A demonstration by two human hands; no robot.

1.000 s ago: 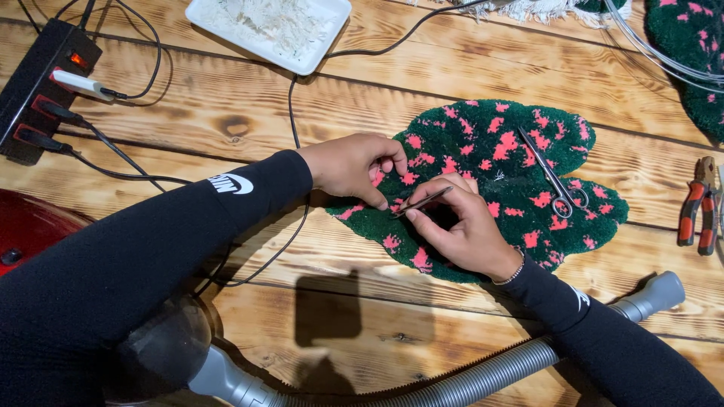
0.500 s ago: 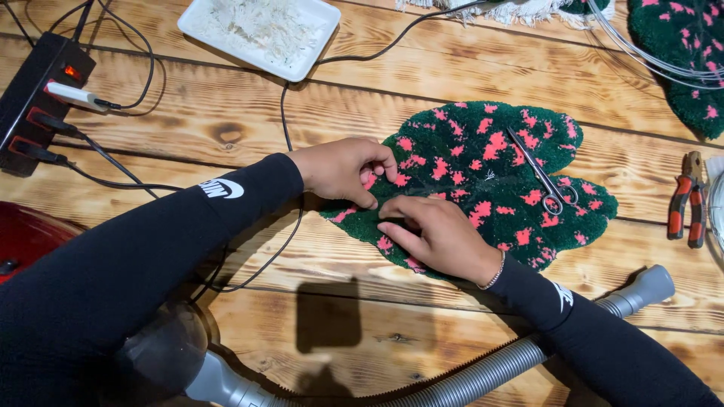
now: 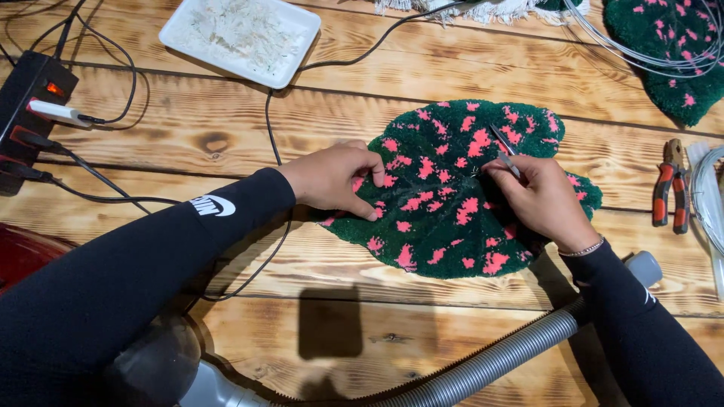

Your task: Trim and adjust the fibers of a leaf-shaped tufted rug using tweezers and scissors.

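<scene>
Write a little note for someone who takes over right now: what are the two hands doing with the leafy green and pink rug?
Left hand: flat on the left edge of the leaf-shaped rug, pressing it to the wooden table; it holds nothing.
Right hand: closed on a thin metal tool, seemingly small scissors or tweezers, its tip at the pile near the rug's centre line.
Nearby: pliers to the right, a white tray of fluff at the top, a grey vacuum hose along the near edge.
Done: the rug looks fully tufted.
Left: how much of the surface is tidied cannot be judged.
</scene>
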